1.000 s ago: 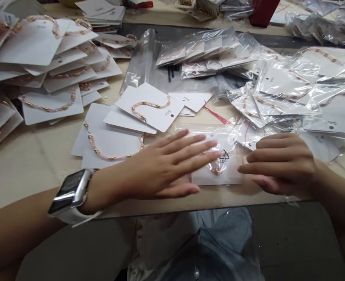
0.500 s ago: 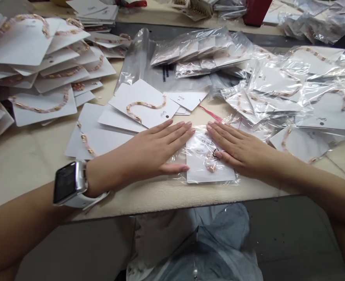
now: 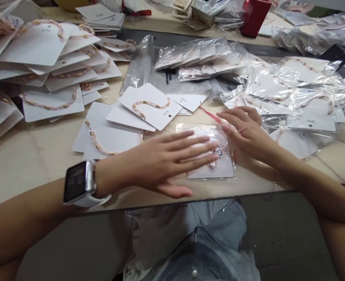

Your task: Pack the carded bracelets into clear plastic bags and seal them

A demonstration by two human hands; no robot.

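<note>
My left hand [image 3: 172,162] is spread flat with fingers apart, over the left part of a clear plastic bag [image 3: 200,128]. Inside the bag lies a white card [image 3: 226,168] with a small jewellery piece, partly hidden by my fingers. At the bag's upper right, my right hand [image 3: 246,130] is pinched at the end of a pink tassel [image 3: 209,114]; what else is between its fingers is mostly covered. Beyond my left hand, a beaded bracelet [image 3: 151,103] is fixed to a white card [image 3: 157,117] on overlapping cards.
Stacked bracelet cards [image 3: 52,89] fill the left side. Bagged cards [image 3: 309,115] are heaped at the right, with more bagged packs [image 3: 195,54] behind on a large clear plastic sheet [image 3: 137,62]. A red box [image 3: 255,17] stands at the back. The table edge runs close before me.
My left hand has moved right across the bagged card, its fingers spreading. My right hand has lifted off the bag, moved up and curled its fingers at the pink tassel.
</note>
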